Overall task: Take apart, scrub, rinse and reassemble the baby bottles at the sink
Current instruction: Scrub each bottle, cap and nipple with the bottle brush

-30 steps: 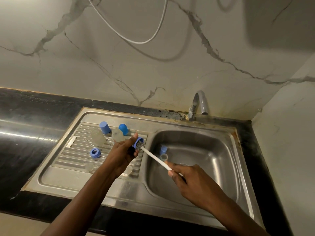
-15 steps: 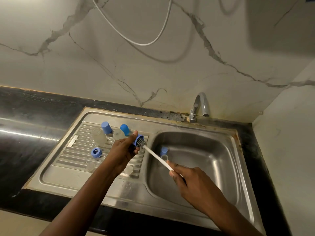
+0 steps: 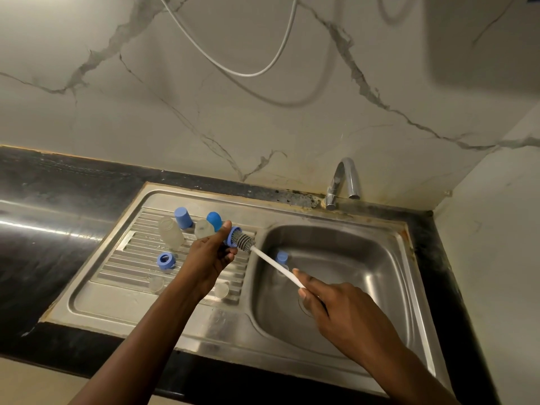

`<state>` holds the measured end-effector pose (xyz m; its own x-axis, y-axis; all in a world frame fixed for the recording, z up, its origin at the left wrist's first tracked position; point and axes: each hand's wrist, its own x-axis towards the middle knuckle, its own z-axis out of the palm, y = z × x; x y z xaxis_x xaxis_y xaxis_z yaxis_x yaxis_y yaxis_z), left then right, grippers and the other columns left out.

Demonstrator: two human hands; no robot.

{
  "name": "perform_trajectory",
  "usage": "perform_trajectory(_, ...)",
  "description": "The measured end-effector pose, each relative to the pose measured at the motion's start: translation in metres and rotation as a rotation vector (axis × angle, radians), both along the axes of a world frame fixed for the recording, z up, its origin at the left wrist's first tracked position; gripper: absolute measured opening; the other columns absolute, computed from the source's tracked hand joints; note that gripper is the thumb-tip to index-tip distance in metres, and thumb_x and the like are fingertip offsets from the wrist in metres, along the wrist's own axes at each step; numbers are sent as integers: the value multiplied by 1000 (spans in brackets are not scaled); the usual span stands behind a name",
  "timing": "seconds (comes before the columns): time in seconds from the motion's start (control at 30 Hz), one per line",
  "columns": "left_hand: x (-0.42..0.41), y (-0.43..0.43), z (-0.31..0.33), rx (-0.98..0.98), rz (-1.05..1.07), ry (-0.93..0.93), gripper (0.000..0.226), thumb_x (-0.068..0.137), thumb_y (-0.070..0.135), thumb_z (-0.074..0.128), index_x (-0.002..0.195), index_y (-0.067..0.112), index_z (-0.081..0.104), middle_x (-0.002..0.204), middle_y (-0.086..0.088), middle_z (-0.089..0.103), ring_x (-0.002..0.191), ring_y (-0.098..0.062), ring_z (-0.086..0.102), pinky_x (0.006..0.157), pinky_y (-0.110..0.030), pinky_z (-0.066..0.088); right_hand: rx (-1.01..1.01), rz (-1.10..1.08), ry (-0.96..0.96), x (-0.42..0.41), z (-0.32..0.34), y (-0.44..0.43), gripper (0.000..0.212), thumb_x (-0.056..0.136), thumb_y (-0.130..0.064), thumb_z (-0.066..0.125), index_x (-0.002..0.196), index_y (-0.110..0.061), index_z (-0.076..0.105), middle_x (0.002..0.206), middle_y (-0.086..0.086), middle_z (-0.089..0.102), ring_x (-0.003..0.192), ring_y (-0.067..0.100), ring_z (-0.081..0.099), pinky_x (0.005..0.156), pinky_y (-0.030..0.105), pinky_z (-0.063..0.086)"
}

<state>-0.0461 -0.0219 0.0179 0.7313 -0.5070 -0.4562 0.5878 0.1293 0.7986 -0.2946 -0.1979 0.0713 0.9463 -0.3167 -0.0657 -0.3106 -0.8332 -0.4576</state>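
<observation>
One steel sink (image 3: pixel 368 258) w/ drainboard (image 3: pixel 125 254) in black counter (image 3: pixel 58 197), marble wall (image 3: pixel 175 112) behind.

Bottles (image 3: pixel 171 233) and caps (image 3: pixel 183 217) sit on the drainboard (image 3: pixel 122 290), left of the sink bowl (image 3: pixel 365 273). The tap (image 3: pixel 343 182) stands behind the bowl.

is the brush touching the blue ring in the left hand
Touching. The head view shows the brush bristles pushed into the blue ring that the left hand holds.

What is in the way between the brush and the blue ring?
Nothing visible. The brush has its bristles right at the blue ring, which the left hand holds; the right hand grips its white handle.
</observation>
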Motion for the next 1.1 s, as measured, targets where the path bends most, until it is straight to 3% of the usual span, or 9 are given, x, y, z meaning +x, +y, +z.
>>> perform_trajectory(0.2,3,4,1,-22,-43,22,54,84,46,80,113,0,74,94,-17,73,67,-16,65,64,-24,62,-174,8,33,7,3,-7,51,111,-55,25,162,-55,18,87,-4,66,71,16,62,68,37,54)
perform_trajectory(0.4,4,5,6,4,-66,-32,36,81,45,81,89,10,85,94,-17,75,67,-16,64,64,-23,61,-31,23,28,5,0,-4,47,110,-54,35,157,-52,36,73,-7,62,63,12,60,60,29,52)
perform_trajectory(0.5,5,6,7,30,-37,-49,40,76,47,84,86,9,83,90,-16,73,70,-18,62,62,-23,60,5,70,15,3,0,0,46,108,-55,38,154,-53,38,63,-11,50,57,10,52,55,22,41)
perform_trajectory(0.57,4,8,6,37,-33,-58,41,78,47,83,89,7,81,91,-17,73,72,-20,61,62,-24,59,52,79,-2,2,0,-1,45,108,-56,41,152,-56,40,60,-12,51,59,9,56,52,20,40)
perform_trajectory(0.8,6,9,13,19,-97,-95,44,88,42,75,104,1,79,98,-19,72,67,-16,60,64,-22,59,101,-15,-77,7,-1,-10,41,107,-55,45,147,-56,50,69,-4,67,58,13,63,53,33,50)
perform_trajectory(0.97,2,10,11,78,-129,-150,39,87,45,74,94,9,85,96,-14,77,69,-13,61,65,-21,58,9,3,29,8,-3,-9,39,108,-55,40,145,-52,52,73,-7,66,61,11,63,53,25,49)
perform_trajectory(1.1,2,11,3,128,-105,-151,38,85,49,75,87,13,86,88,-11,75,70,-13,60,70,-24,56,104,44,45,5,-6,0,41,105,-56,42,145,-52,50,73,-16,63,69,5,64,56,20,46)
